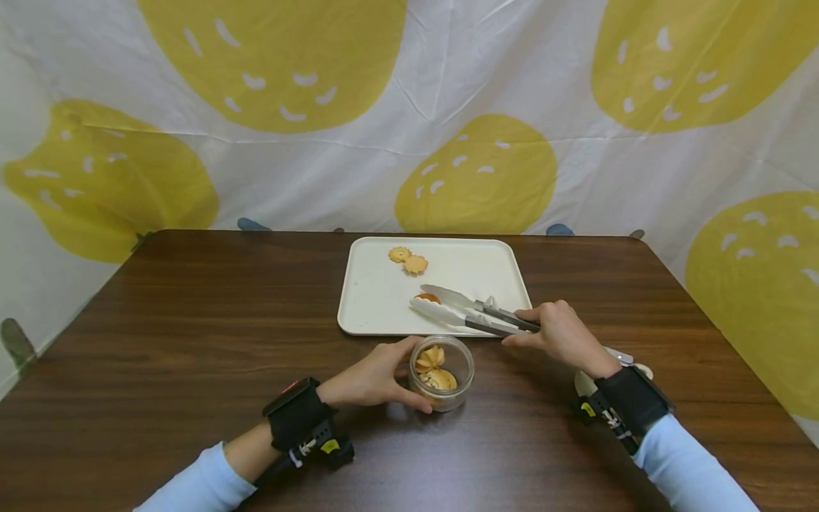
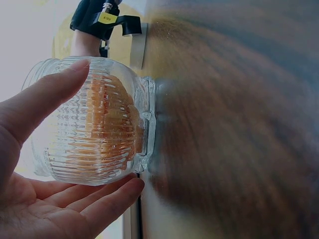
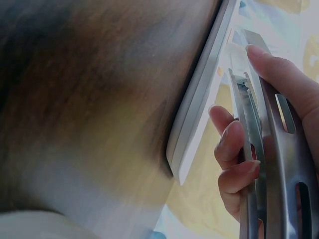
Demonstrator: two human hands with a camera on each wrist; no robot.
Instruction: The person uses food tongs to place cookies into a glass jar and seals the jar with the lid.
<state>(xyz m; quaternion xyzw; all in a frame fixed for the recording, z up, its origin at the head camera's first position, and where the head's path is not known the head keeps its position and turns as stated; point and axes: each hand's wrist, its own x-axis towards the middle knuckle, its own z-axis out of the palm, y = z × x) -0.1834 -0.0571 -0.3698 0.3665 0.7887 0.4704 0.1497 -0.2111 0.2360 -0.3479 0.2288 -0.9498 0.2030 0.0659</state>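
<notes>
One glass jar (image 1: 453,403) stands upright on the wooden table (image 1: 192,320), just beside the near edge of a white tray (image 1: 377,299), with cookies (image 1: 438,379) inside. The left hand (image 1: 377,373) holds it, thumb and fingers parted to the jar's width on opposite sides. To the jar's right, tabletop runs as far as a pale object (image 1: 585,384) half hidden by the right wrist. The right hand (image 1: 557,331) grips metal tongs (image 1: 476,323), thumb above, fingers curled beneath; their parted tips flank a brown cookie (image 1: 427,297), though whether they pinch it I cannot tell. Two scalloped cookies (image 1: 416,264) lie together near the tray's far rim. The table extends wider left of the tray than right; beyond hangs a yellow-patterned cloth (image 1: 473,178).
</notes>
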